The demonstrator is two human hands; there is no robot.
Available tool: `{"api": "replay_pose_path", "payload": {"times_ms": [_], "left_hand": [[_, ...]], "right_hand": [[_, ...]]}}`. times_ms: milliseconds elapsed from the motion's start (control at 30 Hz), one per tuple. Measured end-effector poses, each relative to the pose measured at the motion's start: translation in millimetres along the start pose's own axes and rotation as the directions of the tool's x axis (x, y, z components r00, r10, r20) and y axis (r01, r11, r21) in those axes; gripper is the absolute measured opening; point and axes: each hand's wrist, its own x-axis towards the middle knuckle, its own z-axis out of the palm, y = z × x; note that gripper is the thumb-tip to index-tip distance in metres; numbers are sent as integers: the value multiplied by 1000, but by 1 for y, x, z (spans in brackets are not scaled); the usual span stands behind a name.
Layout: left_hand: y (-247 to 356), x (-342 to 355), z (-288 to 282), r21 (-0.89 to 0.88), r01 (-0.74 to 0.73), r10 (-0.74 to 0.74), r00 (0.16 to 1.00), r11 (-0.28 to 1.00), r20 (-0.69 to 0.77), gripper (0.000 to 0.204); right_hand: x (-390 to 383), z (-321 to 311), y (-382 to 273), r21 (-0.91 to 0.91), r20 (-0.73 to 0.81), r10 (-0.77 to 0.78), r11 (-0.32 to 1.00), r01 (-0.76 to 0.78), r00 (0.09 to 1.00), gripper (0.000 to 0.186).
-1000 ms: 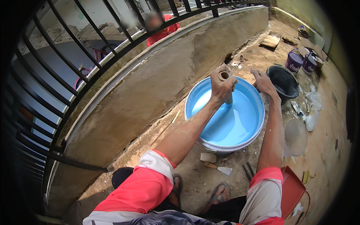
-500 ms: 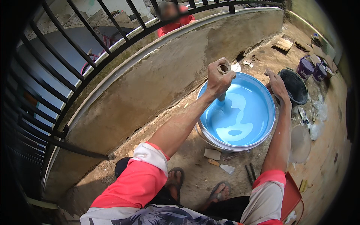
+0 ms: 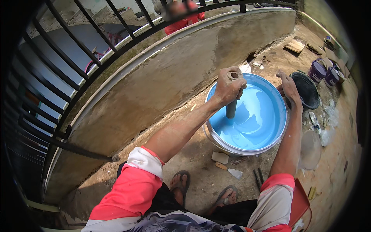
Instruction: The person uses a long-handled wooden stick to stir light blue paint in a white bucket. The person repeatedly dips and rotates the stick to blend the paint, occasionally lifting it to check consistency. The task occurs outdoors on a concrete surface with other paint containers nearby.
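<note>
A white bucket [image 3: 247,152] holds light blue paint [image 3: 253,131], and its glossy surface shows swirls. My left hand [image 3: 228,89] is wrapped round the upper part of a hollow grey pipe [image 3: 231,110]. The pipe stands nearly upright over the left part of the bucket, and its lower end is hidden in the paint. At the bucket's right rim is my right hand [image 3: 289,89], empty, with its fingers stretched out; whether it touches the rim I cannot tell.
A dark bucket [image 3: 305,91] and purple paint pails [image 3: 317,70] stand to the right. A scraper [image 3: 229,170] and a flat block [image 3: 220,157] lie before the bucket. A red tray [image 3: 299,197] is at lower right. A low wall [image 3: 154,85] with black railing borders the left; beyond it is a person in red [image 3: 185,22].
My left hand and the pipe have moved a little nearer to me and slightly right through the paint. The swirl pattern has changed. My right hand has stayed by the rim.
</note>
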Motion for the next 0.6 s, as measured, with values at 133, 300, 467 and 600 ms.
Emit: {"api": "replay_pose_path", "payload": {"times_ms": [133, 300, 467, 600], "left_hand": [[-29, 32, -8, 176, -266, 287, 953, 948, -101, 11], [-50, 53, 60, 49, -292, 296, 943, 955, -150, 11], [-26, 9, 65, -253, -38, 41, 999, 967, 6, 13], [-12, -4, 8, -268, 105, -84, 993, 958, 89, 11]], "right_hand": [[-10, 12, -12, 42, -23, -27, 999, 28, 999, 70], [-9, 7, -15, -12, -3, -50, 999, 50, 999, 70], [-6, 5, -16, -12, -21, -23, 1000, 23, 1000, 70], [-12, 7, -20, 50, -12, 2, 999, -1, 1000, 69]]}}
